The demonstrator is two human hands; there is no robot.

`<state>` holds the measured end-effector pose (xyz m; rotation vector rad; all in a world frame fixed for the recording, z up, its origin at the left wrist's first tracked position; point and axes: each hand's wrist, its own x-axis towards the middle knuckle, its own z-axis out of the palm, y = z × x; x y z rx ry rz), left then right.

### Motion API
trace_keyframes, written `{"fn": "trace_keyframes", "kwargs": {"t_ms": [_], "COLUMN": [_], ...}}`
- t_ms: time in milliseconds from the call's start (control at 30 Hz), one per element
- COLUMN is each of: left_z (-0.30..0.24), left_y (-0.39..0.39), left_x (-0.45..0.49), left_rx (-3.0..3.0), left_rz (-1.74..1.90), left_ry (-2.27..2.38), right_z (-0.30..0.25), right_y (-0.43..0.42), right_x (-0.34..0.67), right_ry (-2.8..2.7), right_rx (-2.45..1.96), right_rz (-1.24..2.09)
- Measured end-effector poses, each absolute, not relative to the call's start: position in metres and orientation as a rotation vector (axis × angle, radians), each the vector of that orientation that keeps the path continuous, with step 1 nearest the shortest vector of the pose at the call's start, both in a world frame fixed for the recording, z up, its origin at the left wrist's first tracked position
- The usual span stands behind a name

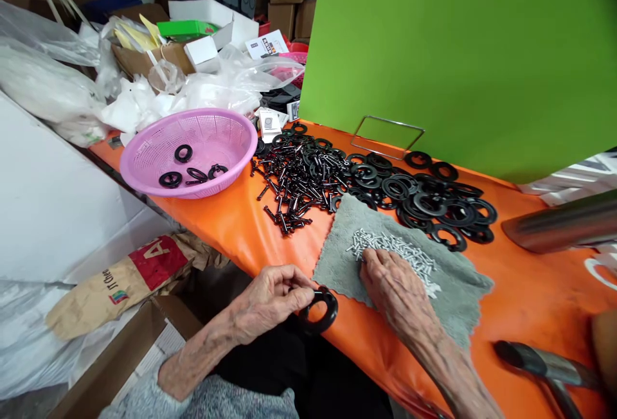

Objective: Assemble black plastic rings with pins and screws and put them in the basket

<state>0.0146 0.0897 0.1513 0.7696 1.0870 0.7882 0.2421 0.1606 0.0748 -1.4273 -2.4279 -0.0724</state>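
Note:
My left hand (274, 300) pinches a black ring (328, 316) at its upper left rim, at the table's front edge. My right hand (395, 284) reaches down into a pile of small silver pins (405, 249), its fingers bent and close together. Whatever its fingertips hold, if anything, is hidden. Under the pins lies a grey-green cloth (337, 258). Behind the cloth are a heap of small black and shiny hinge-like parts (299, 178) and a heap of black rings (429, 200).
A pink plastic basket (187, 191) with several black ring parts stands at the left. A hammer (544, 361) lies at the front right, below a metal cylinder (563, 223). A green panel (457, 59) rises behind the orange-covered table (226, 226). An open cardboard box (125, 361) sits below left.

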Motion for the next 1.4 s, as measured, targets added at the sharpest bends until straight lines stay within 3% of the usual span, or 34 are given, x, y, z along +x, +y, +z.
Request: {"fn": "trace_keyframes", "kwargs": {"t_ms": [267,433,533,1400], "left_z": [0.149,0.150,0.150,0.150], "left_y": [0.090,0.089,0.089,0.064], "left_x": [0.012,0.014,0.015,0.022], "left_rx": [0.728,0.767,0.809,1.401], "left_rz": [0.764,0.731,0.703,0.688], "left_ry": [1.076,1.079,1.100,1.338], "right_z": [0.097,0.129,0.142,0.126], "right_y": [0.140,0.097,0.075,0.037], "right_x": [0.250,0.227,0.206,0.193], "right_ry": [-2.187,-1.644,-1.406,-1.702], "right_rx": [-1.395,-1.481,-1.438,-1.448], "right_rz": [0.253,0.946,1.147,0.876]}}
